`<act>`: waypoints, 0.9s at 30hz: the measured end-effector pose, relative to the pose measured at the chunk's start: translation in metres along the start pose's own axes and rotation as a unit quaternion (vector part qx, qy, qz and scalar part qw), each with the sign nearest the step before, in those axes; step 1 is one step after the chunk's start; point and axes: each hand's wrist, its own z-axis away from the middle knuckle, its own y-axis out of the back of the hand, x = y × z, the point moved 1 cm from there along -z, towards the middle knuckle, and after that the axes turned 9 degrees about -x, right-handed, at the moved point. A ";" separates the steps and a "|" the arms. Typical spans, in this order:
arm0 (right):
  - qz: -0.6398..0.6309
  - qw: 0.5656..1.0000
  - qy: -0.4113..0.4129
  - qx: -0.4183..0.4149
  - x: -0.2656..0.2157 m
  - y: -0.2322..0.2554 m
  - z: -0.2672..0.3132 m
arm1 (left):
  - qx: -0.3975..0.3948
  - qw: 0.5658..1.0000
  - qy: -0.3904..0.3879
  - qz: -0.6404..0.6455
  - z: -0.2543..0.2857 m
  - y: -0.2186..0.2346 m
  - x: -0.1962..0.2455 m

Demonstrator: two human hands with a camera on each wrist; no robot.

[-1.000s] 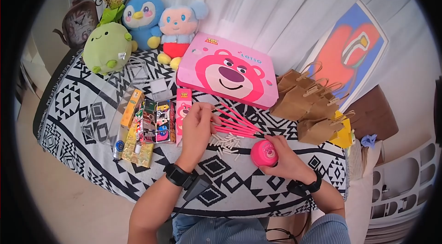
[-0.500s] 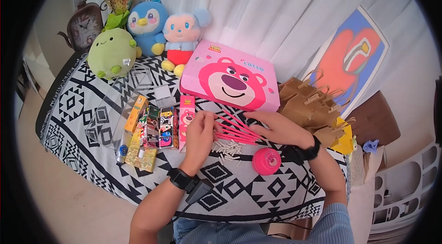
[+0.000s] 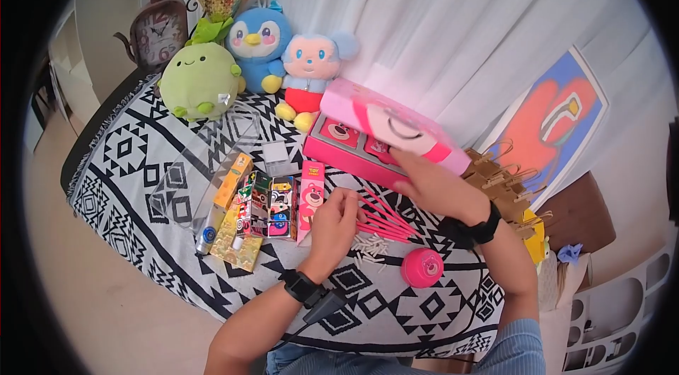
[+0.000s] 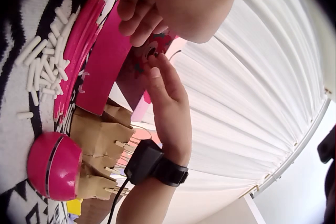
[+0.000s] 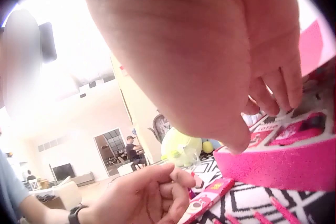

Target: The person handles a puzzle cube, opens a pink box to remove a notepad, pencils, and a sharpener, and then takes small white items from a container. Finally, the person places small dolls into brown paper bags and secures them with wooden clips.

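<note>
A pink box point(image 3: 361, 166) with a bear-face lid point(image 3: 407, 124) stands at the back of the table. Its lid is tilted up, and inside I see a grey insert with pink bear-printed items point(image 3: 339, 132). My right hand point(image 3: 442, 191) reaches under the lid's front edge, fingers extended over the insert. My left hand point(image 3: 332, 225) hovers loosely curled with nothing in it, beside several thin pink sticks point(image 3: 389, 218) lying in a bundle. Short white pegs point(image 3: 371, 251) lie scattered near the sticks. A round pink bear-printed container point(image 3: 422, 267) sits closer to me.
Left of my left hand are a slim pink bear box point(image 3: 312, 194), patterned small boxes point(image 3: 269, 209), an orange box point(image 3: 233, 180) and a clear case point(image 3: 191, 184). Plush toys point(image 3: 201, 81) sit behind. Brown paper bags point(image 3: 498, 177) stand at the right.
My right hand has let go of the round container, passed over the sticks and reached the pink box. The box lid has gone from closed to raised. My left hand stays by the sticks.
</note>
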 end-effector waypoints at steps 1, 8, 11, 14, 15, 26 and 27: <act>0.002 0.999 -0.022 0.029 0.000 0.010 -0.003 | -0.003 1.000 0.000 -0.001 0.000 -0.001 0.000; 0.144 0.985 -0.027 0.096 0.047 0.025 -0.066 | 0.010 1.000 -0.020 -0.020 0.001 -0.003 -0.001; 0.097 0.985 -0.127 -0.059 0.069 0.008 -0.089 | 0.014 1.000 -0.006 -0.010 0.001 -0.002 0.002; 0.076 0.979 -0.158 -0.107 0.072 0.006 -0.096 | 0.003 0.999 -0.021 -0.037 0.002 -0.002 0.003; 0.068 0.979 -0.156 -0.113 0.072 0.007 -0.095 | 0.005 0.999 -0.021 -0.035 0.002 -0.002 0.001; 0.121 0.962 -0.186 -0.157 0.069 0.006 -0.100 | 0.000 0.999 -0.028 -0.045 0.007 -0.007 0.007; 0.114 0.965 -0.181 -0.152 0.067 0.007 -0.100 | 0.000 0.999 -0.030 -0.044 0.006 -0.007 0.007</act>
